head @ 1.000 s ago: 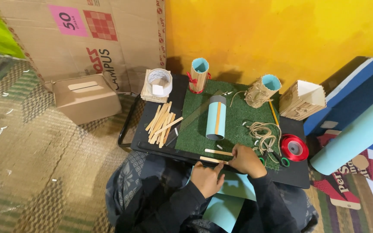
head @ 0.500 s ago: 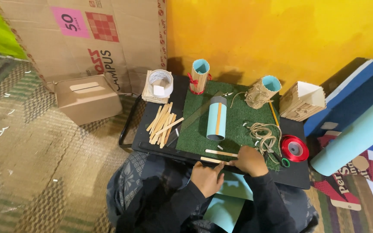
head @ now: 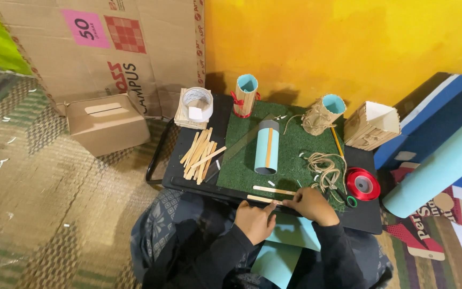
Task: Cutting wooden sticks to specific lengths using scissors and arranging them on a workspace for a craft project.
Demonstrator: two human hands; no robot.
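Observation:
My left hand point(head: 256, 219) and my right hand point(head: 312, 206) meet at the near edge of a small black table point(head: 173, 172). Together they pinch a flat wooden stick point(head: 262, 199) that lies along the front edge of a green turf mat point(head: 295, 147). Another stick point(head: 274, 190) lies just beyond it on the mat. A light blue tube point(head: 267, 146) with one stick glued along it lies in the mat's middle. A sheet of light blue paper point(head: 290, 241) rests on my lap under my hands.
A pile of loose sticks point(head: 200, 155) lies at the table's left. At the back stand a tape roll point(head: 197, 101), a stick-clad cup point(head: 246, 95), a twine-wrapped cup point(head: 323, 113) and a stick box point(head: 371, 125). Twine point(head: 324, 166), scissors point(head: 343, 196), red ribbon spool point(head: 363, 183).
Both hands stay at the table's front edge on the stick with only slight finger shifts. Nothing else has moved.

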